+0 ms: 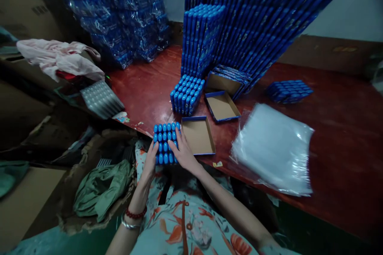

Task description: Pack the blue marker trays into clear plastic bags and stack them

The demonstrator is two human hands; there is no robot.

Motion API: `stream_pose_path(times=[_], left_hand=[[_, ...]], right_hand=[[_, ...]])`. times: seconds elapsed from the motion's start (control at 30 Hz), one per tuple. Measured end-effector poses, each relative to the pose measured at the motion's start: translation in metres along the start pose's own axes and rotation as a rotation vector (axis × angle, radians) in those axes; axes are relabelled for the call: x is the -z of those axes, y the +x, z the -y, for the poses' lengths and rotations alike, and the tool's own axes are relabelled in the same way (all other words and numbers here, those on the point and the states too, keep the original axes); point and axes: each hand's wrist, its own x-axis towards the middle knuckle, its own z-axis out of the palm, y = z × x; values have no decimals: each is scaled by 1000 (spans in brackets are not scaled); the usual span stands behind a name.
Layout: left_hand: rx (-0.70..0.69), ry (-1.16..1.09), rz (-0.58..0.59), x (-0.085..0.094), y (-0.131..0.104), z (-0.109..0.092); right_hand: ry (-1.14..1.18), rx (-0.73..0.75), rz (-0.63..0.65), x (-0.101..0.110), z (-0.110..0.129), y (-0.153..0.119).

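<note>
A block of small blue round-topped pieces (165,147), packed in rows, sits at the table's front edge; their exact kind I cannot make out. My left hand (151,158) grips its left side with the thumb on top. My right hand (183,152) presses round its right side, fingers lying over the tops. Just right of the block, touching or nearly so, lies an open shallow cardboard tray (199,137) with a blue rim. Behind it is a second such tray (223,106). Another block of the blue pieces (187,95) stands behind my hands.
Tall stacks of blue packs (248,20) rise at the back, with plastic-wrapped blue bundles (119,16) at the back left. A pile of clear plastic bags (273,147) lies to the right. A small blue block (290,91) sits beyond it. Pink cloth (62,57) hangs at left.
</note>
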Motion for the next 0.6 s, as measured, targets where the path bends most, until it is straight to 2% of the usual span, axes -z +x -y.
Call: stream_pose_path(times=[0.13, 0.3, 0.47, 0.6], left_hand=[[18, -3, -24, -7, 2, 4], [9, -92, -5, -18, -10, 7], [-53, -74, 9, -22, -35, -12], [-130, -66, 14, -33, -40, -29]], right_hand=[[-146, 21, -60, 0, -4, 2], [14, 134, -94, 7, -8, -10], [74, 220, -121, 13, 7, -25], [93, 285, -138, 27, 23, -27]])
